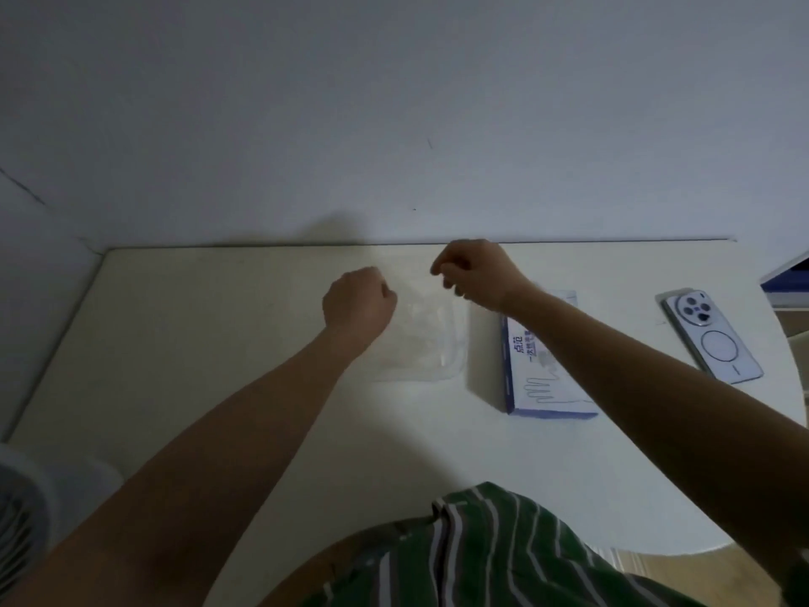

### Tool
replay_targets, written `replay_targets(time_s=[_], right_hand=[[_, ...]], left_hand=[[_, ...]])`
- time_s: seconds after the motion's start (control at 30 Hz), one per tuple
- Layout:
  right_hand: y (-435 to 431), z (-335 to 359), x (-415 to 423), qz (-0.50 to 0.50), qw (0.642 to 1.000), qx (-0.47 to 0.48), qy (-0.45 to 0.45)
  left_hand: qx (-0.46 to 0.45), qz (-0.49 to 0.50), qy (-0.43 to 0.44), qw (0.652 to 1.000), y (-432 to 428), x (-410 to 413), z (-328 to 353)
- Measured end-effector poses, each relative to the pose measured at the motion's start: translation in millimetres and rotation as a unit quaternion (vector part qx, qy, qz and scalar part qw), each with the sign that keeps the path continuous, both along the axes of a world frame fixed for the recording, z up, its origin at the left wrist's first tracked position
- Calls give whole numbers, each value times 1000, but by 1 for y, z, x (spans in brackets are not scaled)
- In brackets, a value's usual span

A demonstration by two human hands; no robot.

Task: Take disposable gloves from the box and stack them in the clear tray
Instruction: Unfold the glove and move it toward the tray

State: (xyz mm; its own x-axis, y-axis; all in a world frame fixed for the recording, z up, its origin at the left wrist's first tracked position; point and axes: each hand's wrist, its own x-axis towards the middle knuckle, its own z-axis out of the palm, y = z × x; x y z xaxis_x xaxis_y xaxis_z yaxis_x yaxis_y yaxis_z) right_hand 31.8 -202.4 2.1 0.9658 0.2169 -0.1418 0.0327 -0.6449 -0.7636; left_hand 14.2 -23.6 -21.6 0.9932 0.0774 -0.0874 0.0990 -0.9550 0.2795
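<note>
Left hand (359,300) and right hand (475,273) hover curled above the clear tray (457,365), hold unclear; a flimsy glove could bunch or slip past its 3 o'clock rim.

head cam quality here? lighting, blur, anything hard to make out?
Head view: dim overall, table darker at left, brighter mid-right; box casts a shadow to its left; clear tray nearly washes out against the white top; whole frame in soft focus.
</note>
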Motion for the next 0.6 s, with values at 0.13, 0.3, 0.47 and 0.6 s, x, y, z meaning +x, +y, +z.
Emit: replay_targets(time_s=[0.13,0.3,0.47,0.6], right_hand=[[-79,-20,-13,-108,979,-170,23],[-138,-51,-52,-194,908,-331,170],[-146,-62,-63,-233,955,4,181],[-151,-63,-66,-257,929,207,168]], left_hand=[[-170,-91,-33,981,-63,0,19],[-171,-222,101,955,-137,-15,-12],[-104,-239,213,942,-162,-28,-52],[-30,-233,190,953,-172,-34,-63]])
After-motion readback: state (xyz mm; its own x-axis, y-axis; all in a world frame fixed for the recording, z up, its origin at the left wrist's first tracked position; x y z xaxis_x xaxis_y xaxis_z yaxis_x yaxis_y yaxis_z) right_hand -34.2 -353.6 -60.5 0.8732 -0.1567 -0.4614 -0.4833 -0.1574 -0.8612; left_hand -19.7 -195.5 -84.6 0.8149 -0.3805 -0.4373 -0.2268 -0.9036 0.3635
